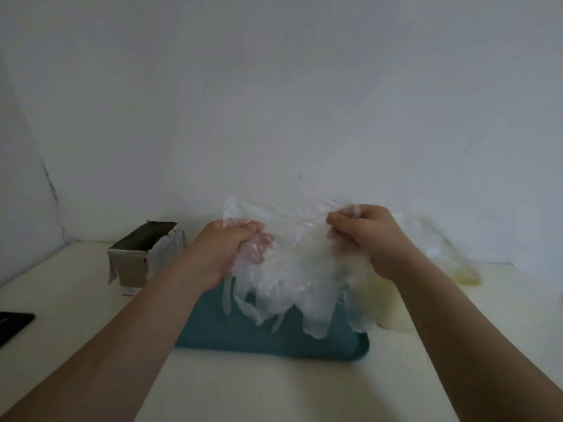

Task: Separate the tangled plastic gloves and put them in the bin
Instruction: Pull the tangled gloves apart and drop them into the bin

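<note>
A tangled bunch of clear plastic gloves [292,269] hangs in the air above a teal mat [274,339], its limp fingers dangling down. My left hand [225,248] grips the bunch at its left side. At the upper right edge my right hand [362,236] pinches the plastic, fingers curled. The two hands hold the bunch stretched between them. A small grey bin [137,254] with a clear liner folded over its rim stands at the back left of the table, apart from both hands.
The white table [274,391] meets a white wall behind. A dark flat object [13,325] lies at the left edge. Blurred clear and yellowish plastic [451,257] sits at the back right, with a pale yellowish shape [393,312] beside the mat.
</note>
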